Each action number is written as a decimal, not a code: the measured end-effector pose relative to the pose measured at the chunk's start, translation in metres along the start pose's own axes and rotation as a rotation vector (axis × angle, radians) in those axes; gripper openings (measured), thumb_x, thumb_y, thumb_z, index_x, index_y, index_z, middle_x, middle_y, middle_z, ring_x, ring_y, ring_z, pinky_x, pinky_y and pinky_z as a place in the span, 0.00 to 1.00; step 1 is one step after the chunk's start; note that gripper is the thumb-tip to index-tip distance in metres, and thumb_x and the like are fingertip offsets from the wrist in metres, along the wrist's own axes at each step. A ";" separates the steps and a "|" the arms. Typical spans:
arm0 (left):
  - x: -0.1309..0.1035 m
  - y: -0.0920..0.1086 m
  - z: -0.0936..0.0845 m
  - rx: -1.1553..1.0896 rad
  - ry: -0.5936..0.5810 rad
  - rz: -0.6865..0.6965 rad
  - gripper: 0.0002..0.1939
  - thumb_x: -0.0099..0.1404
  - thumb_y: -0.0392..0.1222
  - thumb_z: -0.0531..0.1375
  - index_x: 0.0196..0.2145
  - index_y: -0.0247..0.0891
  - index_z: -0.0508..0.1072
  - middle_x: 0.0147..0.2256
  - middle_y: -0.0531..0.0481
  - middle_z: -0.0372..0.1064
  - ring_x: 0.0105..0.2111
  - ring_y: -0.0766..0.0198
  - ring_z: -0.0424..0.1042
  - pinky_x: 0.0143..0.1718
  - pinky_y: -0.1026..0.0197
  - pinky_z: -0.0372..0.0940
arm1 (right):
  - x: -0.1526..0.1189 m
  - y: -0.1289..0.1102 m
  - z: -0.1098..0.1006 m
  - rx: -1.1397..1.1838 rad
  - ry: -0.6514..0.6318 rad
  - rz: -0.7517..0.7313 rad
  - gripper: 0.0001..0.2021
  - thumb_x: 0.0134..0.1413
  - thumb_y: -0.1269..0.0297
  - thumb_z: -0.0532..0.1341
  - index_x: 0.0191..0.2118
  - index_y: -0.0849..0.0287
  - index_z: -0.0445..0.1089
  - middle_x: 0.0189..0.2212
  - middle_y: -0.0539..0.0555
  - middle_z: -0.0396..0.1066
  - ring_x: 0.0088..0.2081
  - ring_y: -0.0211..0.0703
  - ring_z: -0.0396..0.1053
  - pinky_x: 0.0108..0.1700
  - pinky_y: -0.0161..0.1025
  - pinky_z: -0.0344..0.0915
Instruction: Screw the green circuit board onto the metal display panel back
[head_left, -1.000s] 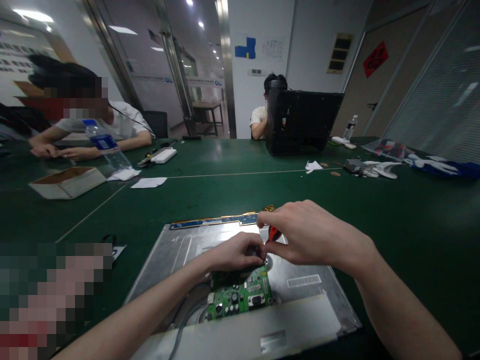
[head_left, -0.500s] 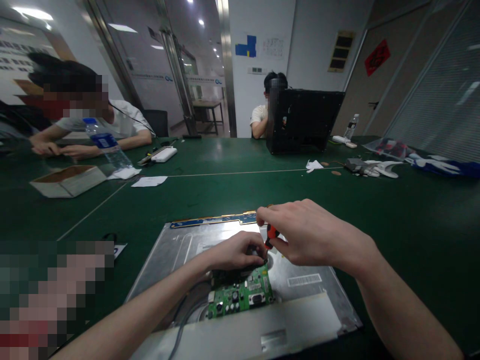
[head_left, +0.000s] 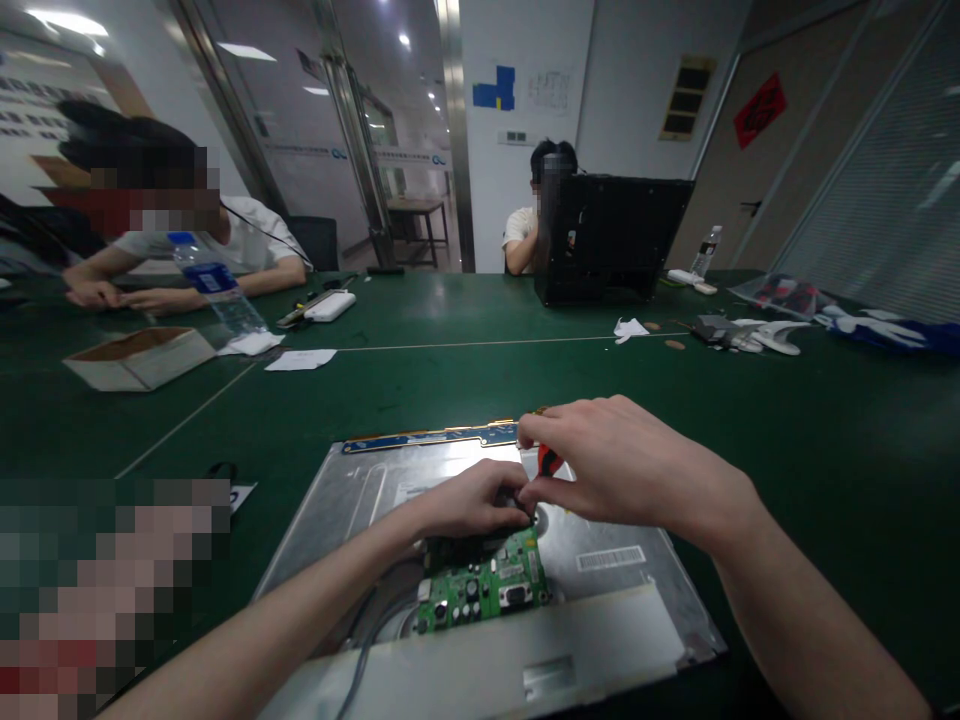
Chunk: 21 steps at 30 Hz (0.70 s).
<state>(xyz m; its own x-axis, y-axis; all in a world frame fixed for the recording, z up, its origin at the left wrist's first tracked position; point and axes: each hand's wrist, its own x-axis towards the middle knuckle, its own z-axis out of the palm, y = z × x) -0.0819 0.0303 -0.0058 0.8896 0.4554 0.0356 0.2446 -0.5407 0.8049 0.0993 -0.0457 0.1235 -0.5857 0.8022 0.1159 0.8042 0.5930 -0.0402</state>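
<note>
A metal-backed display panel lies on the table in front of me, with a green circuit board on its middle. My right hand is closed round a red and black screwdriver, held at a slant with its lower end towards the board's far edge. Fingers curled, my left hand rests at that same edge, close to the screwdriver's lower end. What its fingertips pinch, if anything, is hidden. A blue strip board runs along the panel's far edge, and a grey cable passes left of the green board.
Across the green table stand a black monitor housing, a water bottle and an open box. Two people sit at the far side. Gloves and a white power bank-like block lie farther off.
My right thumb has shifted left and down over the screwdriver, covering more of its lower part. My left hand stays almost in place.
</note>
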 end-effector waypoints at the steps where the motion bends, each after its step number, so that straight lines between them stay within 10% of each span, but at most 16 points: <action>1: 0.000 0.000 0.000 -0.007 -0.004 0.003 0.06 0.61 0.42 0.62 0.33 0.36 0.72 0.32 0.51 0.71 0.33 0.62 0.69 0.36 0.64 0.63 | 0.001 0.000 0.001 -0.018 0.003 0.019 0.09 0.57 0.56 0.60 0.36 0.56 0.67 0.29 0.51 0.74 0.28 0.42 0.68 0.25 0.38 0.46; 21: -0.001 -0.001 0.000 0.039 -0.010 0.054 0.04 0.61 0.39 0.62 0.34 0.36 0.75 0.34 0.50 0.72 0.36 0.62 0.69 0.38 0.64 0.62 | 0.000 0.002 0.001 -0.048 -0.016 0.045 0.06 0.59 0.60 0.57 0.36 0.56 0.66 0.26 0.51 0.73 0.26 0.41 0.67 0.25 0.37 0.44</action>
<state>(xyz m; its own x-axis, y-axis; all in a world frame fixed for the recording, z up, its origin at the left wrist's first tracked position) -0.0828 0.0306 -0.0060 0.9055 0.4181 0.0719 0.2114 -0.5917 0.7780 0.1010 -0.0442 0.1220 -0.5503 0.8290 0.0996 0.8333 0.5528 0.0026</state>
